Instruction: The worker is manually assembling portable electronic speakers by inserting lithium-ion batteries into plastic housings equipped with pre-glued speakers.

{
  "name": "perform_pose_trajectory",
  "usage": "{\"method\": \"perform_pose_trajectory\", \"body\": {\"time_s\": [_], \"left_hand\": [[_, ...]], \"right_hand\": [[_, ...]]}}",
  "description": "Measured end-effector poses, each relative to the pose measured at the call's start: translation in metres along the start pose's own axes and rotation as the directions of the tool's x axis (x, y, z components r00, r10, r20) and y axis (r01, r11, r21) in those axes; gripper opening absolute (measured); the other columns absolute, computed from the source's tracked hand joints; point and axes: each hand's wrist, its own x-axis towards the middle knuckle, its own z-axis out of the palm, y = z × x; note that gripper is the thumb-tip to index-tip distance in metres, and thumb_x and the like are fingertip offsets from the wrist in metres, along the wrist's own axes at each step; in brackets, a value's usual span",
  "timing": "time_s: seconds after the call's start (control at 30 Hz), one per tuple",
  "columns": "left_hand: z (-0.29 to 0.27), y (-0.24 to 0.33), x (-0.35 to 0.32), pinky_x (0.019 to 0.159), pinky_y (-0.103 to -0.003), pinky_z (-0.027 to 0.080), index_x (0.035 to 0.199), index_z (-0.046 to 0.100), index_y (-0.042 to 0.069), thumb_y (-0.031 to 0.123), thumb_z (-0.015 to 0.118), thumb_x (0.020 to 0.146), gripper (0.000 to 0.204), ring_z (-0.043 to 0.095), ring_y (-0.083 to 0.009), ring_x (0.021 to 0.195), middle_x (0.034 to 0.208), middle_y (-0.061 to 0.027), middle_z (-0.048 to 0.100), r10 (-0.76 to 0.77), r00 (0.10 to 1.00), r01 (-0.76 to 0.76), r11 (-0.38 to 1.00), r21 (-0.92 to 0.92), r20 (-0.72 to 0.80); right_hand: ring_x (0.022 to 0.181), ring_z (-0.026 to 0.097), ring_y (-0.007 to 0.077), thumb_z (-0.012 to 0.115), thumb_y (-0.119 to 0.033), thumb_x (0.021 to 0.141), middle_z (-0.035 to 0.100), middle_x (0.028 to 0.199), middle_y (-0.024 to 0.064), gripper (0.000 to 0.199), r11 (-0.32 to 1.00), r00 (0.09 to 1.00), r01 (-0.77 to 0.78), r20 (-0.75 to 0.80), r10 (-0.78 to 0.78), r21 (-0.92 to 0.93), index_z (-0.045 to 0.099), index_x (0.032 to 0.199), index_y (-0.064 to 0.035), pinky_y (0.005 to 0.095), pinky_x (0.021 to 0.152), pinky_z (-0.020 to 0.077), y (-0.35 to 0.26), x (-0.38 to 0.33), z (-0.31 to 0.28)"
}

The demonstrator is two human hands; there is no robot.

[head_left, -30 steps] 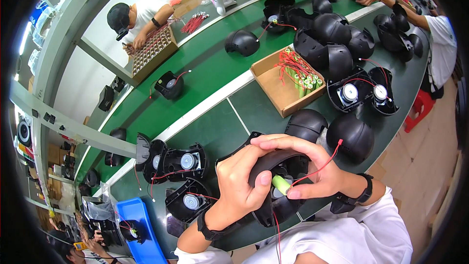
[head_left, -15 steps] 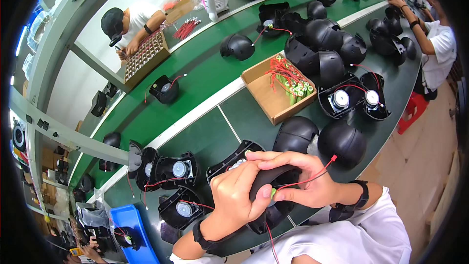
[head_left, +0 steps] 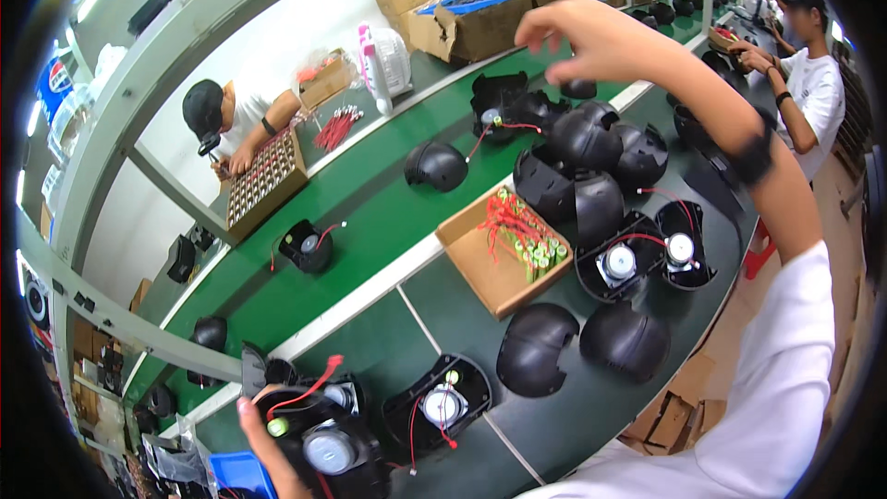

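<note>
At lower left of the frame, the left hand (head_left: 263, 439) grips an open black speaker shell (head_left: 328, 444), its driver and red wires fitted but no cover on. Upper centre, the right hand (head_left: 582, 37) hangs spread, holding nothing, above black shells (head_left: 591, 143) on the green desk (head_left: 370, 222).

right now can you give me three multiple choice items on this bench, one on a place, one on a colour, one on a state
1. Where is the cardboard tray of wired parts?
A. on the green bench top
B. on the floor
C. in the blue bin

2. What colour is the wire on the open housing at the left hand?
A. yellow
B. red
C. white

3. How is the right hand?
A. closed on a housing
B. flat on the bench
C. raised, holding nothing

Answers: 1 A, the tray sits on the green surface among black shells. 2 B, a red lead loops over it. 3 C, its fingers are spread in the air.
</note>
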Motion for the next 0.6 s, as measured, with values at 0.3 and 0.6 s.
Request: {"method": "perform_pose_trajectory", "body": {"time_s": [0.3, 0.6], "left_hand": [[-0.067, -0.021, 0.004, 0.103, -0.031, 0.033, 0.135, 0.036, 0.002, 0.036, 0.036, 0.098, 0.050, 0.046, -0.0212, 0.115, 0.126, -0.0103, 0.048, 0.489, 0.828, -0.085, 0.593, 0.801, -0.274], [-0.029, -0.021, 0.025, 0.108, -0.025, 0.024, 0.141, 0.026, 0.000, 0.032, 0.027, 0.101, 0.051, 0.037, -0.0181, 0.126, 0.141, -0.0082, 0.035, 0.371, 0.751, 0.112, 0.744, 0.659, -0.546]], "right_hand": [[0.115, 0.049, 0.0304, 0.080, -0.025, 0.060, 0.054, 0.122, 0.0129, 0.075, 0.890, 0.818, -0.124, 0.462, 0.342, -0.440, 0.049, 0.127, -0.0091, 0.0409, 0.095, 0.0429, 0.192, 0.070, 0.203], [0.107, 0.057, 0.0320, 0.080, -0.015, 0.061, 0.060, 0.118, 0.0115, 0.064, 0.924, 0.588, -0.225, 0.714, 0.381, -0.308, 0.057, 0.121, -0.0083, 0.0428, 0.084, 0.0481, 0.234, 0.101, 0.244]]}}
